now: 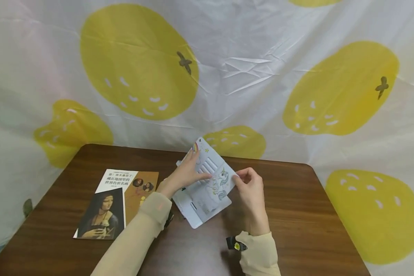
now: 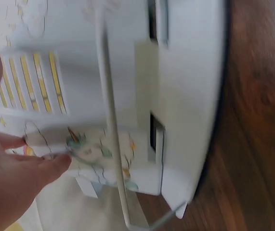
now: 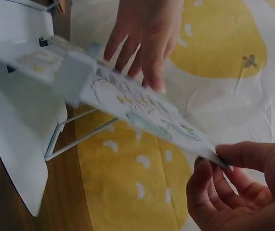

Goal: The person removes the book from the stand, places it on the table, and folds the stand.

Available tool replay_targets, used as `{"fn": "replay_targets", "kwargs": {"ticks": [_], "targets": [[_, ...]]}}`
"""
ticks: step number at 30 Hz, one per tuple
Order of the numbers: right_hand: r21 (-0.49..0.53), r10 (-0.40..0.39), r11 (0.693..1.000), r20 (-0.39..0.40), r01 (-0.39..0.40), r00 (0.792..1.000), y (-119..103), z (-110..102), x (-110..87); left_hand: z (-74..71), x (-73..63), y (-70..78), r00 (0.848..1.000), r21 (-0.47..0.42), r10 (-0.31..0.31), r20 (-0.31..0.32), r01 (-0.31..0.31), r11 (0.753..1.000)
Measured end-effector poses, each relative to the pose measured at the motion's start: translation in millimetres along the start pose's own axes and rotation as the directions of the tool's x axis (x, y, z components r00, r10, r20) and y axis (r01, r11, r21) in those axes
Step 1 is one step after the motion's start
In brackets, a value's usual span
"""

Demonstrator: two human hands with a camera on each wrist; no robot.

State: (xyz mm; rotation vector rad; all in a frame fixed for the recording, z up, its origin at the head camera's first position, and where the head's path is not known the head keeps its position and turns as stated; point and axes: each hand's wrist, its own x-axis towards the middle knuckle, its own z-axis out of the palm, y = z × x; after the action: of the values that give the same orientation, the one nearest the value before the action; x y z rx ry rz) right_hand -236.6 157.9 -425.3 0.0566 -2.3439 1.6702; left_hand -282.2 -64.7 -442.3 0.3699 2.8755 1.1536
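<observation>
A white folding book stand [image 1: 224,170] with a unicorn and rainbow print stands on the table, its printed panel tilted above a white base plate [image 1: 194,219]. My right hand [image 1: 253,189] pinches the panel's right corner between thumb and fingers, as the right wrist view also shows. Across the panel's upper left lies my left hand [image 1: 184,172], its fingers extended near the slots; exact contact is unclear. A thin wire support [image 2: 109,103] crosses the left wrist view, which is blurred. Behind the panel, wire legs [image 3: 79,139] reach toward the base in the right wrist view.
To the left, a book [image 1: 105,214] with a portrait on its cover lies flat on the brown wooden table [image 1: 296,214]. A white curtain [image 1: 241,73] with yellow fruit shapes hangs right behind the table's back edge.
</observation>
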Motion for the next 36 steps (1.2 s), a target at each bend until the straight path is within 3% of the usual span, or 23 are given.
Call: {"fn": "replay_targets", "kwargs": {"ticks": [3, 7, 14, 22, 27, 36], "targets": [[0.019, -0.009, 1.0, 0.075, 0.008, 0.997, -2.6, -0.3, -2.7, 5.2, -5.0, 7.1, 0.996, -0.036, -0.004, 0.085, 0.007, 0.999], [0.046, 0.016, 0.999, 0.147, -0.023, 0.989, -7.3, 0.6, -6.1, 8.3, -12.1, 13.3, 0.989, -0.04, 0.0, 0.148, 0.006, 0.999], [0.045, 0.007, 0.999, 0.281, -0.021, 0.96, -13.9, 4.8, -10.3, 11.2, -24.5, 15.7, 0.973, -0.009, 0.077, 0.218, -0.077, 0.997], [0.021, 0.032, 0.999, 0.298, -0.04, 0.954, -18.8, 9.2, -15.7, 15.2, -43.4, 27.6, 0.954, 0.043, 0.141, 0.264, -0.158, 0.987], [0.028, 0.049, 0.998, 0.334, -0.062, 0.941, -21.6, 7.0, -15.8, 14.6, -54.1, 35.5, 0.956, 0.043, 0.163, 0.245, -0.178, 0.983], [0.022, 0.045, 0.998, 0.349, -0.056, 0.936, -19.9, 4.7, -15.0, 21.3, -70.9, 38.2, 0.963, 0.06, 0.223, 0.149, -0.234, 0.97]]}}
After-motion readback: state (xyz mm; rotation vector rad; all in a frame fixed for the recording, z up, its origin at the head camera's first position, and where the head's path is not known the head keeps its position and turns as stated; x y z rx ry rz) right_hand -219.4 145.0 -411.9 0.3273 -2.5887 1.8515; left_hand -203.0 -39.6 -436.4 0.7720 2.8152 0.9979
